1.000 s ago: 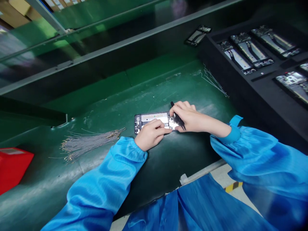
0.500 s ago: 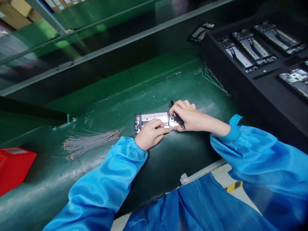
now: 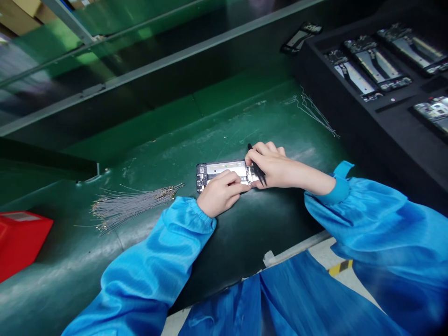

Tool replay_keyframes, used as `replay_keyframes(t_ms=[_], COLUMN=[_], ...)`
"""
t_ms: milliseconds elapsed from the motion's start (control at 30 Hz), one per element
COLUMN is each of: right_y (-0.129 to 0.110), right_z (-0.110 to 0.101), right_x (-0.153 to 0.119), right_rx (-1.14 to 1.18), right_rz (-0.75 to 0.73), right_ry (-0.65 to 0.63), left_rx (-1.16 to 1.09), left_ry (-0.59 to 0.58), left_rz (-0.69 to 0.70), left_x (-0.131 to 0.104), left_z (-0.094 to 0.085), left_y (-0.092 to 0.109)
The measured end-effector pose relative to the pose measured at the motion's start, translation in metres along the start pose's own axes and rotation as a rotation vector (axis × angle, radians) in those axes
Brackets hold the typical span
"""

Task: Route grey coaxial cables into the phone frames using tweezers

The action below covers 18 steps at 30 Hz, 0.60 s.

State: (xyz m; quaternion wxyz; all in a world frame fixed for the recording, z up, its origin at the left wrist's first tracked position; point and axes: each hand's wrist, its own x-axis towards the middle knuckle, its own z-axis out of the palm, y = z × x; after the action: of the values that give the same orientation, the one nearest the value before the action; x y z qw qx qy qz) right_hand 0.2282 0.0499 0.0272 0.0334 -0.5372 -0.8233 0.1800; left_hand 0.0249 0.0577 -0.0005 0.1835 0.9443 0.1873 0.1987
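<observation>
An opened phone body [image 3: 224,168] lies flat on the green mat, its bare inside and circuit parts facing up. My left hand [image 3: 221,192] rests over its lower edge, fingers bent together near the right end; whatever they press or pinch is too small to make out. Black tweezers [image 3: 257,165] sit in my right hand [image 3: 271,164], which is closed round them at the phone's right end, with the tips pointing down toward me. To the left of the phone lies a bundle of thin grey cables [image 3: 136,205] with small gold-coloured ends.
A black foam tray [image 3: 388,126] at the right holds several opened phone bodies. Another phone body [image 3: 301,37] leans at its far corner. A few loose cables [image 3: 317,112] lie beside the tray. A red bin [image 3: 24,240] stands at the left. A metal rail [image 3: 168,67] crosses behind.
The view has shifted slightly. Both hands stay at the phone, with my right hand and the tweezers moved only a little at its right end.
</observation>
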Motion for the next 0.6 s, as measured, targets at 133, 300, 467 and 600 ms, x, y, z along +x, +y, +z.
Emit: replay_keyframes(t_ms=[133, 300, 467, 600], right_y=[0.001, 0.0038, 0.0031, -0.0022], right_z=[0.0006, 0.0008, -0.0003, -0.003], right_x=[0.0008, 0.0012, 0.004, 0.0095], right_rx=[0.006, 0.035, 0.014, -0.012], right_rz=[-0.019, -0.011, 0.012, 0.028], right_ry=[0.0, -0.006, -0.033, -0.064], left_rx=[-0.087, -0.182, -0.178, -0.152], left_ry=[0.03, 0.053, 0.047, 0.016], left_rz=[-0.056, -0.071, -0.066, -0.043], left_x=[0.0014, 0.003, 0.0036, 0.0039], left_z=[-0.0005, -0.0016, -0.0029, -0.0038], left_y=[0.0013, 0.0015, 0.0018, 0.002])
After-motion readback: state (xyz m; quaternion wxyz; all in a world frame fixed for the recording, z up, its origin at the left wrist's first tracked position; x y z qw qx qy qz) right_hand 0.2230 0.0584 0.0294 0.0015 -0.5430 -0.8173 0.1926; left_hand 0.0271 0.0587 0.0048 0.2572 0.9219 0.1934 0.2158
